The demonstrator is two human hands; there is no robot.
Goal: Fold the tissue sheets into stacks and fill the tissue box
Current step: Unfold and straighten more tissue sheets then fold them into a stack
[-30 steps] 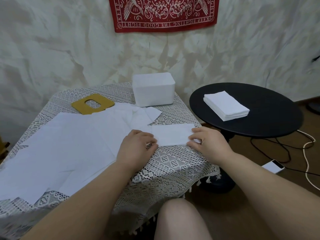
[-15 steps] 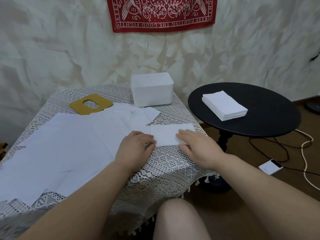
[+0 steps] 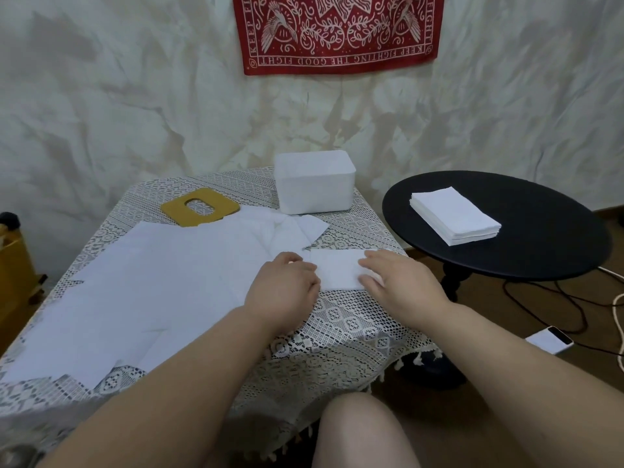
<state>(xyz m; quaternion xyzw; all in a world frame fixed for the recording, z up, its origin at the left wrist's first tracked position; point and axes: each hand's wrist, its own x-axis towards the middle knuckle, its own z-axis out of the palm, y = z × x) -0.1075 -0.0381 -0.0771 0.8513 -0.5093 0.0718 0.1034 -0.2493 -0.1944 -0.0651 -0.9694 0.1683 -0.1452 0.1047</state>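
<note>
A small folded tissue (image 3: 337, 271) lies on the lace-covered table (image 3: 347, 329) near its right front. My left hand (image 3: 283, 285) rests curled at the tissue's left edge. My right hand (image 3: 395, 282) lies flat across its right half, fingers spread and pressing down. Several unfolded white sheets (image 3: 162, 282) overlap in a wide spread to the left. The white tissue box (image 3: 314, 185) stands at the back of the table, its yellow lid (image 3: 199, 207) with an oval slot lying flat to its left. A neat stack of folded tissues (image 3: 454, 220) sits on the black round side table (image 3: 540, 238).
A red bandana (image 3: 337, 32) hangs on the wall behind. A phone (image 3: 549, 339) and cables (image 3: 574, 298) lie on the floor at right. A yellow object (image 3: 13, 265) stands at the left edge. My knee (image 3: 361, 430) is below the table's front.
My right hand has slid left over the folded tissue, from its right edge to lying on top of it. My left hand has stayed at the left edge.
</note>
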